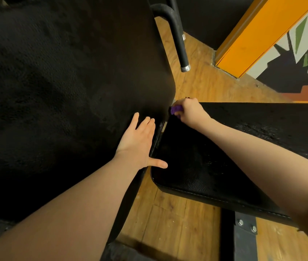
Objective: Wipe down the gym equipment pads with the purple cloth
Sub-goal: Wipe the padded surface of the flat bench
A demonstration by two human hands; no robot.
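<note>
While left hand (140,140) rests flat, fingers spread, on back pad (55,91), right hand (190,111) pinches bunched cloth (175,109) at frame centre, against seat pad (196,162) far corner.

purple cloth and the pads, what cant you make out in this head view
- Purple cloth: mostly hidden inside the right hand that grips it; its size and folding cannot be told.
- Gap between back pad and seat pad: partly covered by the left hand, dark beyond.
- Seat pad's right end: hidden by the right forearm and cut off by the frame edge.
- Whether the pads are clean: too dark to tell.
</note>
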